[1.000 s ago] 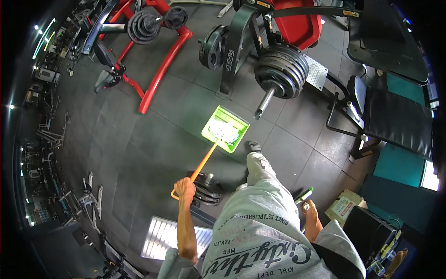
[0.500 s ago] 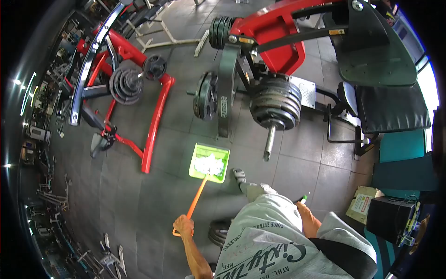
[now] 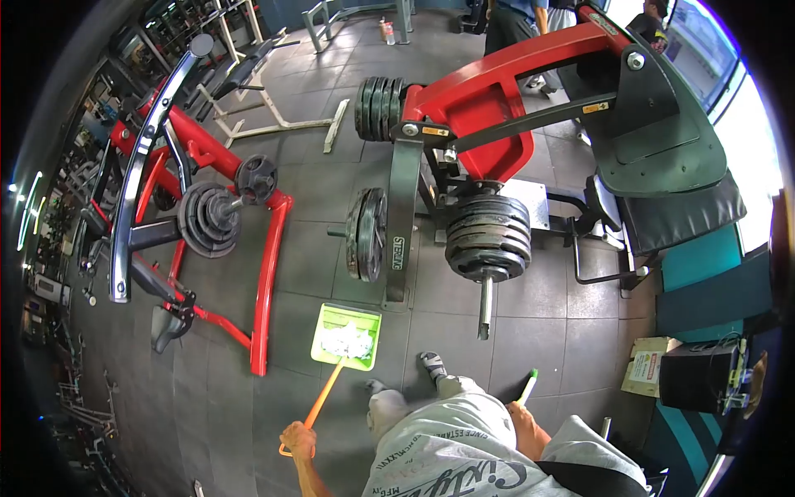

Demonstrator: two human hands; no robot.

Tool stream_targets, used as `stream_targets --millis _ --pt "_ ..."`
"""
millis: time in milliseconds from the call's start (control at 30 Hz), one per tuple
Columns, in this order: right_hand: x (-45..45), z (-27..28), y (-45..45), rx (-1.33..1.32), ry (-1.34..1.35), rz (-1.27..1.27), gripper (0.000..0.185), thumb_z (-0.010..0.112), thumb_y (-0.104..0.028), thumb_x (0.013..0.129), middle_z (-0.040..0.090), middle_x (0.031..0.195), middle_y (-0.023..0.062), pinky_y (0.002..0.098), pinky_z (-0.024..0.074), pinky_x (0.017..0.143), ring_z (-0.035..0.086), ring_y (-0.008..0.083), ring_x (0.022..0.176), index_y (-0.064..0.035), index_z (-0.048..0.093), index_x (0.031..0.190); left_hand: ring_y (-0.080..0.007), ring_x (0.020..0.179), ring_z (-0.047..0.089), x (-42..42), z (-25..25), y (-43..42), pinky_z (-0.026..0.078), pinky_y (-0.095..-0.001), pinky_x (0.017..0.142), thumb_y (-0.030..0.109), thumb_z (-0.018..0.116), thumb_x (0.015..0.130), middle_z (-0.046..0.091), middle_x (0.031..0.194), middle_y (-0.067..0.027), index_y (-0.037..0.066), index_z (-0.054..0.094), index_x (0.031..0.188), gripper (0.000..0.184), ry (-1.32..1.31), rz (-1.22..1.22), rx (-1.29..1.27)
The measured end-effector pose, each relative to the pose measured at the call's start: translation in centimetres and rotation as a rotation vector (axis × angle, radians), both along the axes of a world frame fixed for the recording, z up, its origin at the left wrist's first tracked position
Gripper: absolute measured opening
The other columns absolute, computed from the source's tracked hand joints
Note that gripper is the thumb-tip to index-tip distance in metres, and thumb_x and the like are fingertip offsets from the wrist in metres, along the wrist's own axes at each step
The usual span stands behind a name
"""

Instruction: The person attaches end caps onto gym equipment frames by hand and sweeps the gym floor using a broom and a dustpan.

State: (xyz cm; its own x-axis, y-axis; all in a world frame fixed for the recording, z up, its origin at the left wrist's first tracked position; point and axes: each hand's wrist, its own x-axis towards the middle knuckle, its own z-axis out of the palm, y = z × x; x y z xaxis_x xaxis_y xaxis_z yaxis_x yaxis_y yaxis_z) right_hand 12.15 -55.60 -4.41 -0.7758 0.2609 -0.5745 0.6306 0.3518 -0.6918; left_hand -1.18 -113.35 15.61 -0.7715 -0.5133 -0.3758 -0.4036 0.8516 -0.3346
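My left hand (image 3: 299, 440) is closed round the orange handle of a lime-green long-handled dustpan (image 3: 317, 338). The pan rests on or just above the dark floor in front of me, with crumpled white litter (image 3: 348, 340) inside. My right hand (image 3: 525, 424), partly hidden by my shirt, grips a pale green-tipped stick (image 3: 530, 384). Its green end points forward; what is at its other end cannot be made out. My feet, in striped footwear (image 3: 433, 364), are right of the pan.
Ahead stands a leg-press-like machine (image 3: 402, 224) with stacked weight plates (image 3: 489, 232) and a protruding metal bar (image 3: 485, 308). A red-framed machine (image 3: 267, 290) is at left. A cardboard box (image 3: 647, 364) sits at right. People (image 3: 515, 29) stand at the back.
The view has tilted up, showing more of the background. The dustpan has shifted left relative to the machine. More of the green-tipped stick and both of my feet now show.
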Motion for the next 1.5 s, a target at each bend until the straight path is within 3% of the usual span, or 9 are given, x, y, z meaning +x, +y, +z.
stream_targets --millis 67,233,300,367,400,467,567,1100,1500 --pt "0.0 0.3 -2.1 0.262 0.073 0.121 0.008 0.055 -0.004 0.076 0.061 0.071 0.0175 0.0360 0.0458 0.047 0.058 0.0236 0.054 -0.0011 0.062 0.080 -0.0299 0.080 0.066 -1.4 -1.6 -3.3 0.047 -0.0401 0.070 0.031 0.070 0.068 0.067 0.083 -0.0109 0.008 0.067 0.079 0.025 -0.019 -0.028 -0.038" --pt "1.6 -7.1 -7.6 -0.690 -0.439 -0.966 0.013 0.065 -0.012 0.066 0.060 0.063 0.0158 0.0376 0.0482 0.048 0.060 0.0270 0.053 -0.0032 0.061 0.074 -0.0287 0.085 0.066 -7.3 -1.3 -10.0 0.048 -0.0391 0.073 0.033 0.067 0.070 0.068 0.087 -0.0108 0.010 0.069 0.082 0.027 -0.132 -0.031 0.030" --pt "3.8 -7.3 -13.6 -0.205 -0.314 -0.347 0.016 0.064 -0.019 0.077 0.061 0.075 0.0105 0.0404 0.0492 0.059 0.061 0.0242 0.070 -0.0048 0.061 0.084 -0.0290 0.084 0.066 -9.5 -0.7 -13.8 0.049 -0.0393 0.073 0.032 0.066 0.070 0.069 0.087 -0.0113 0.010 0.070 0.083 0.026 -0.136 -0.053 0.085" --pt "1.2 -11.5 -17.9 -0.529 -0.783 -1.285 0.012 0.064 -0.004 0.077 0.053 0.073 0.0103 0.0364 0.0453 0.045 0.053 0.0220 0.055 -0.0037 0.056 0.086 -0.0300 0.084 0.067 -11.4 -0.1 -15.8 0.049 -0.0398 0.073 0.030 0.064 0.069 0.069 0.086 -0.0118 0.010 0.070 0.082 0.025 -0.160 -0.065 0.147" --pt "-2.5 -4.7 -20.2 -0.298 -0.875 -1.134 0.014 0.065 -0.016 0.081 0.061 0.078 0.0073 0.0397 0.0498 0.059 0.062 0.0220 0.073 -0.0057 0.063 0.089 -0.0304 0.083 0.067 -12.2 0.1 -17.0 0.050 -0.0400 0.073 0.029 0.063 0.069 0.069 0.086 -0.0120 0.010 0.070 0.082 0.024 -0.177 -0.073 0.172" --pt "-3.7 -1.1 -24.2 -0.319 -0.819 -1.100 0.004 0.058 0.000 0.081 0.050 0.068 0.0107 0.0354 0.0415 0.042 0.051 0.0230 0.053 0.0002 0.055 0.083 -0.0309 0.083 0.067 -13.0 -0.6 -19.5 0.050 -0.0408 0.072 0.026 0.062 0.068 0.069 0.085 -0.0128 0.009 0.071 0.082 0.023 -0.153 -0.135 0.192" --pt "-8.5 7.7 -30.5 -0.083 -0.875 -0.770 0.006 0.054 -0.004 0.082 0.054 0.067 0.0113 0.0357 0.0453 0.046 0.054 0.0235 0.056 -0.0010 0.057 0.078 -0.0300 0.085 0.067 -15.3 -0.3 -21.7 0.049 -0.0412 0.073 0.026 0.062 0.069 0.069 0.087 -0.0136 0.009 0.071 0.084 0.025 -0.217 -0.126 0.193" --pt "-14.3 0.4 -40.1 0.057 -0.435 -0.335 0.007 0.058 -0.009 0.078 0.057 0.069 0.0108 0.0340 0.0469 0.053 0.057 0.0241 0.061 -0.0030 0.058 0.076 -0.0291 0.066 0.066 -22.9 -0.9 -30.2 0.049 -0.0412 0.057 0.025 0.068 0.062 0.066 0.067 -0.0108 0.009 0.065 0.063 0.016 0.100 -0.311 0.224" --pt "-27.0 1.9 -45.5 0.182 -0.140 0.055 0.009 0.061 -0.013 0.076 0.059 0.069 0.0104 0.0328 0.0481 0.057 0.059 0.0246 0.065 -0.0045 0.058 0.073 -0.0269 0.065 0.067 -35.3 -1.7 -30.7 0.048 -0.0391 0.055 0.027 0.068 0.062 0.068 0.069 -0.0113 0.010 0.068 0.064 0.017 -0.029 -0.364 0.241"
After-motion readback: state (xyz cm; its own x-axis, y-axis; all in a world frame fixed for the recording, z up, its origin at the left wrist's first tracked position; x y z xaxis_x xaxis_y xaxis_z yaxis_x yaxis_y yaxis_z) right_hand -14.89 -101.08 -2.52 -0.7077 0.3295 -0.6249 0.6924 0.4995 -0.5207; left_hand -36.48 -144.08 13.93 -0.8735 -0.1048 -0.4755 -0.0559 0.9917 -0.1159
